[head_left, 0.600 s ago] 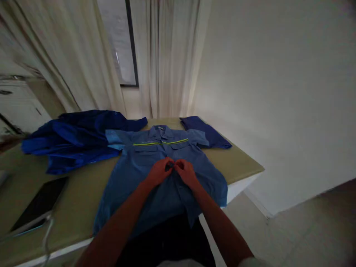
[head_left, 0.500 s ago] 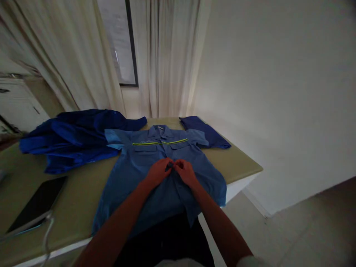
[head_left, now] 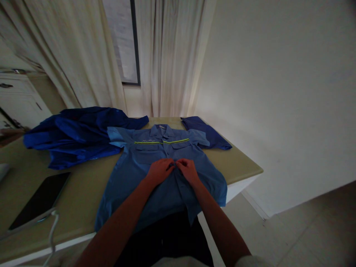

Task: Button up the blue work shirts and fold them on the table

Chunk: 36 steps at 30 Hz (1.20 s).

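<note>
A blue short-sleeved work shirt [head_left: 144,163] lies spread face up, its collar away from me and a yellow stripe across the chest. Its hem hangs over the table's near edge. My left hand [head_left: 161,170] pinches the front placket at mid-chest. Close against it, my right hand [head_left: 187,168] is closed on the same placket, fingertips nearly touching the left ones. Whatever button sits between the fingers is hidden. Below the hands the two front edges hang apart near the hem.
A crumpled dark blue garment [head_left: 78,133] lies left of the shirt, partly touching its sleeve. A folded navy garment [head_left: 207,131] is at the back right. A black tablet [head_left: 41,200] with a white cable [head_left: 52,230] rests on the table [head_left: 80,193] at left.
Both hands stay at the placket; their fingers have shifted slightly, and a dark fold of cloth between them shows less. The view has moved a little.
</note>
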Motion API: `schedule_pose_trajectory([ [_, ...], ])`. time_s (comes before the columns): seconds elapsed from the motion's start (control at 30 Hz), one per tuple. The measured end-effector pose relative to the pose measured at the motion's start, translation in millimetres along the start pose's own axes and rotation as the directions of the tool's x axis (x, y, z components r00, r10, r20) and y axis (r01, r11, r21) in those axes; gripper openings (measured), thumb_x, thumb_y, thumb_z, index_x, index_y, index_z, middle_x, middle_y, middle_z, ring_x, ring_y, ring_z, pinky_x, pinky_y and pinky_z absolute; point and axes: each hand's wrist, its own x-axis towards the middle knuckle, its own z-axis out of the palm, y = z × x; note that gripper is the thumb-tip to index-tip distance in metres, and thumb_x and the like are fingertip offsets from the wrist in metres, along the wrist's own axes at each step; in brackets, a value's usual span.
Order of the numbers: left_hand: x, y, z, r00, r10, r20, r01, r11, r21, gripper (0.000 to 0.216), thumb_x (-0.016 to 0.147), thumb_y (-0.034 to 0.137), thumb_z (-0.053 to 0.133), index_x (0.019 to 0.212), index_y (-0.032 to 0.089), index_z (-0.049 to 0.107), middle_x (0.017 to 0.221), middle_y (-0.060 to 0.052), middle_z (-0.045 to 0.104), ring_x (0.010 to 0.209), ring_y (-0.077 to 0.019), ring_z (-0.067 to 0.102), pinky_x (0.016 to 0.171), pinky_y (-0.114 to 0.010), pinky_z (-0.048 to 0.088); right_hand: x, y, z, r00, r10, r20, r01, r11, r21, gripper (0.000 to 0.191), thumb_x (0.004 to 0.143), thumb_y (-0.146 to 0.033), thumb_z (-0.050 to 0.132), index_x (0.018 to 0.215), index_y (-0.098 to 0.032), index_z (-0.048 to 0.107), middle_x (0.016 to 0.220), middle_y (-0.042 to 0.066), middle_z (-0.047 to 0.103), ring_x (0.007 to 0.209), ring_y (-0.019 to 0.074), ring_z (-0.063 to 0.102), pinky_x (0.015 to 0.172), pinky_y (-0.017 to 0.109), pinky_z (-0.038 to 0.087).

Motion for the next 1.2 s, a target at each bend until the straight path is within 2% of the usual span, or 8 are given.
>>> schedule_pose_trajectory([
  [0.23, 1, 6, -9, 0.990, -0.110, 0.092, 0.115, 0.993, -0.042, 0.027, 0.105, 0.035, 0.044, 0.119, 0.022, 0.064, 0.102, -0.007, 0.076, 0.097, -0.0253, 0.071, 0.084, -0.034, 0.050, -24, -25, -10, 0.969, -0.158, -0.189, 0.144, 0.986, -0.085, 0.033, 0.092, -0.048, 0.057, 0.085, -0.019, 0.069, 0.075, 0.003, 0.067, 0.070, 0.0168, 0.060, 0.066, 0.027, 0.046],
  [0.3, -6, 14, -14, 0.976, -0.204, 0.082, 0.208, 0.976, -0.056, 0.028, 0.104, 0.032, 0.046, 0.125, 0.020, 0.059, 0.097, -0.007, 0.076, 0.093, -0.0252, 0.072, 0.081, -0.034, 0.050, -45, -33, -16, 0.982, -0.176, -0.070, 0.157, 0.964, -0.217, 0.034, 0.094, -0.049, 0.058, 0.079, -0.020, 0.064, 0.070, 0.001, 0.063, 0.066, 0.0156, 0.058, 0.064, 0.026, 0.043],
  [0.4, -29, 32, -16, 0.969, -0.241, 0.059, 0.245, 0.968, -0.057, 0.021, 0.104, 0.029, 0.044, 0.113, 0.020, 0.061, 0.097, -0.007, 0.075, 0.089, -0.0238, 0.071, 0.079, -0.034, 0.050, -81, -41, -26, 0.971, -0.149, 0.185, 0.226, 0.825, -0.518, 0.028, 0.089, -0.046, 0.070, 0.082, -0.020, 0.063, 0.076, 0.001, 0.066, 0.068, 0.0167, 0.058, 0.064, 0.027, 0.041],
  [0.53, -66, 57, -9, 0.983, -0.180, 0.048, 0.182, 0.982, -0.057, 0.025, 0.104, 0.025, 0.042, 0.099, 0.021, 0.066, 0.100, -0.007, 0.072, 0.094, -0.0224, 0.068, 0.086, -0.035, 0.050, -106, -41, -36, 0.968, -0.108, 0.227, 0.241, 0.651, -0.720, 0.010, 0.088, -0.026, 0.067, 0.096, -0.020, 0.067, 0.097, 0.007, 0.071, 0.085, 0.0206, 0.065, 0.074, 0.028, 0.043],
  [0.63, -80, 71, -1, 0.988, -0.150, 0.021, 0.151, 0.987, -0.046, 0.023, 0.102, 0.024, 0.046, 0.105, 0.020, 0.069, 0.106, -0.008, 0.068, 0.103, -0.0234, 0.064, 0.095, -0.037, 0.049, -101, -35, -43, 0.976, -0.099, 0.194, 0.205, 0.716, -0.667, 0.013, 0.091, -0.018, 0.057, 0.092, -0.020, 0.070, 0.091, 0.006, 0.073, 0.083, 0.0189, 0.066, 0.075, 0.028, 0.043],
  [0.8, -76, 85, 8, 0.995, -0.095, 0.036, 0.098, 0.992, -0.074, 0.019, 0.099, 0.031, 0.059, 0.113, 0.023, 0.070, 0.111, -0.006, 0.066, 0.106, -0.0242, 0.061, 0.096, -0.039, 0.049, -89, -24, -56, 0.992, -0.039, 0.124, 0.093, 0.880, -0.466, 0.017, 0.090, -0.032, 0.064, 0.079, -0.020, 0.069, 0.071, 0.001, 0.069, 0.065, 0.0157, 0.060, 0.064, 0.027, 0.040],
  [1.03, -68, 91, 15, 0.996, -0.094, 0.011, 0.094, 0.973, -0.210, 0.014, 0.100, 0.016, 0.054, 0.098, 0.022, 0.067, 0.101, -0.003, 0.067, 0.099, -0.0199, 0.062, 0.093, -0.034, 0.049, -100, -29, -60, 0.974, -0.046, 0.222, 0.135, 0.904, -0.405, 0.004, 0.082, -0.023, 0.067, 0.080, -0.020, 0.069, 0.072, 0.000, 0.069, 0.067, 0.0156, 0.061, 0.065, 0.026, 0.042],
  [1.2, -74, 88, 25, 0.996, -0.052, -0.067, 0.043, 0.990, -0.133, 0.016, 0.101, 0.015, 0.051, 0.102, 0.023, 0.065, 0.103, -0.004, 0.067, 0.099, -0.0209, 0.063, 0.091, -0.034, 0.051, -105, -36, -51, 0.974, -0.095, 0.207, 0.190, 0.842, -0.505, 0.008, 0.082, -0.017, 0.062, 0.079, -0.021, 0.069, 0.076, 0.002, 0.070, 0.067, 0.0162, 0.060, 0.067, 0.028, 0.041],
])
